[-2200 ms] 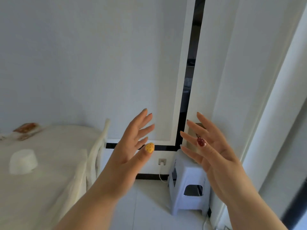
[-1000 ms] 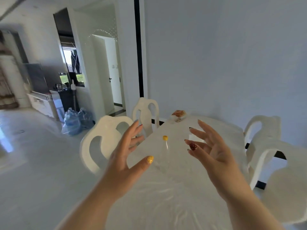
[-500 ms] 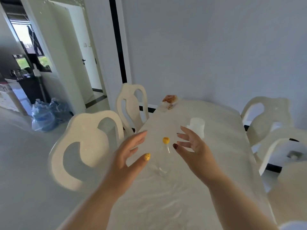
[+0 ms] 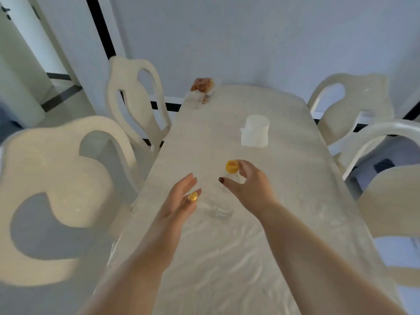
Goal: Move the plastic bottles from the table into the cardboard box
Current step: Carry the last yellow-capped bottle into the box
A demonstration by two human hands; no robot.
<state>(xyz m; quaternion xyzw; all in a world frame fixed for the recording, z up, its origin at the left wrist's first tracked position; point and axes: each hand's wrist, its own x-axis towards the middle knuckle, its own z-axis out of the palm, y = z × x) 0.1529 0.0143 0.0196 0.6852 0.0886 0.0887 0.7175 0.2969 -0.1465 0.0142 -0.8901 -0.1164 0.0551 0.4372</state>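
A clear plastic bottle with a yellow cap stands upright in the middle of the pale table. My right hand reaches it from the right, thumb and fingers curled around its neck just under the cap. My left hand hovers a little left of the bottle, fingers apart and holding nothing. No cardboard box is in view.
A white container stands further back on the table, and a packet of brown food lies at the far end. White chairs flank the table on the left and on the right.
The view swung from the wall to the table and tilted down. Both hands moved toward the bottle. My right hand went from spread to curled around the bottle's neck.
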